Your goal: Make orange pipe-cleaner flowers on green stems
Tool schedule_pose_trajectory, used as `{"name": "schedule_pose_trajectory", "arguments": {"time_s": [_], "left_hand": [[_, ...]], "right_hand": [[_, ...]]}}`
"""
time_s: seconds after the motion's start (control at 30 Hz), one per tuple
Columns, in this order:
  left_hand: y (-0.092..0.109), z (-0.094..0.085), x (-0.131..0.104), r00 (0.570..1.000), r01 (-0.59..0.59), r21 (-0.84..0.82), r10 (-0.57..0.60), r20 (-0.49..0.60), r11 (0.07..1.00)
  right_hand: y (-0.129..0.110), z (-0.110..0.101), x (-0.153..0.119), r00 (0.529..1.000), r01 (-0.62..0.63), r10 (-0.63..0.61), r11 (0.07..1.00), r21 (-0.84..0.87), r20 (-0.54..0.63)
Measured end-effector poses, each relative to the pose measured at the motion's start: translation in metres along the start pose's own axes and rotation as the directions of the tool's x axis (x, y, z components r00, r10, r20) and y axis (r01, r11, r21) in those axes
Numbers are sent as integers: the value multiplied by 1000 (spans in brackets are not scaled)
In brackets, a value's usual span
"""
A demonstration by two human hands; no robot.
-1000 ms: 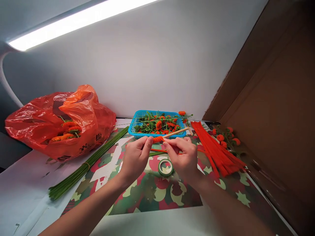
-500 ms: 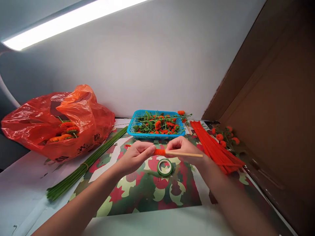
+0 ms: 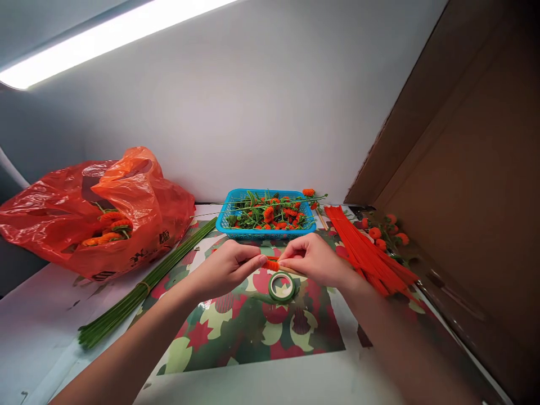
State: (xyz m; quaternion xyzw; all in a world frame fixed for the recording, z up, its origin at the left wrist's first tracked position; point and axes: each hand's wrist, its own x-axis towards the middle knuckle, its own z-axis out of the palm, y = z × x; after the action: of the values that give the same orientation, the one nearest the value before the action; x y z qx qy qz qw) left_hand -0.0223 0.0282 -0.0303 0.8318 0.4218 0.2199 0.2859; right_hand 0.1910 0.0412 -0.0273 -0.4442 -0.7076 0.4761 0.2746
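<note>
There's 1 orange coil (image 3: 271, 265), 1 tape roll (image 3: 282, 298), 1 basket (image 3: 253, 233), 1 plastic bag (image 3: 145, 205) — and 1 lamp (image 3: 105, 42).

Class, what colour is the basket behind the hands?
The basket is bright blue, clearest in the head view.

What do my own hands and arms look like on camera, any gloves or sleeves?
The left hand and right hand are ungloved; no ring, watch or bracelet shows. Both forearms are sleeveless as far as visible.

Bright white tube lamp (image 3: 113, 42), upper left, blown out. Wall (image 3: 253, 112) evenly lit, darker toward far left. Right-hand cardboard (image 3: 464, 169) in deep shadow. Glare on red bag (image 3: 139, 197). Wide-angle stretch at edges; right forearm (image 3: 400, 343) soft.
</note>
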Motion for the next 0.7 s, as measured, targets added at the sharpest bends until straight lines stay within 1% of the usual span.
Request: {"name": "schedule_pose_trajectory", "arguments": {"time_s": [0.13,0.3,0.5,0.6,0.7], "left_hand": [[2,0,-1,999,40,37,-38,-33,999],[1,1,-1,992,112,1,-112,-55,994],[-4,9,4,980,187,-151,-195,-41,971],[-6,11,5,976,203,-197,-214,-36,959],[-6,10,5,977,197,-217,-209,-36,956]], "right_hand": [[2,4,1,987,89,-109,983,-163,-118],[-4,8,-2,944,159,-250,916,-368,-214],[-8,7,-6,901,191,-361,828,-528,-240],[-5,8,-5,882,211,-405,799,-563,-243],[-3,9,-5,860,238,-447,777,-583,-245]]}}
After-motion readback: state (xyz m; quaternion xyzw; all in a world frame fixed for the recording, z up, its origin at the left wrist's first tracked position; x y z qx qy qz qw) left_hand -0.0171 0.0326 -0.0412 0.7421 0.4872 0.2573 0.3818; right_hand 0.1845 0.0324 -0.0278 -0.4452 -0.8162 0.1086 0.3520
